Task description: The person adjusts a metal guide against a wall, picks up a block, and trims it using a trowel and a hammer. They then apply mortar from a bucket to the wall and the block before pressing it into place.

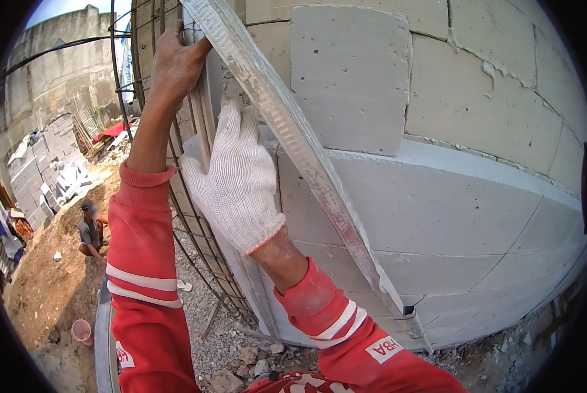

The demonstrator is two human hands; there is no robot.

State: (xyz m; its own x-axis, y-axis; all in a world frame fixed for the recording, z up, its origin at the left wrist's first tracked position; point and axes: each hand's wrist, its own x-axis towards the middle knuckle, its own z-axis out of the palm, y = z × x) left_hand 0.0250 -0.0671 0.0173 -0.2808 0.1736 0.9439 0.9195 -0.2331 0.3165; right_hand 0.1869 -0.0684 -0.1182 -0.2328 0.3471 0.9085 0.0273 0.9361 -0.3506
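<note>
Above, the bare left hand point(175, 59) is raised against the corner of a block wall point(450, 196), its fingers curled around a narrow wooden batten point(205, 121) that stands upright along the wall's edge. Just below it, the right hand point(238, 180), in a white knitted glove, lies flat on the same corner with its fingers spread and pressed to the surface, holding nothing; its fingertips lie just beside a long aluminium straightedge point(306, 157). This straightedge leans diagonally across the wall face, running from the upper left down to the lower right, where its open end point(408, 309) sits near the ground. Both forearms wear red sleeves with white bands. The wall consists of large grey blocks with visible mortar joints. Left of the corner stands a steel rebar cage point(195, 242), rising from gravel point(221, 340). Farther left, well apart, a person point(91, 229) crouches on a mound of earth, with stacked blocks point(48, 170) behind and a pink bucket point(82, 331) lower down.
</note>
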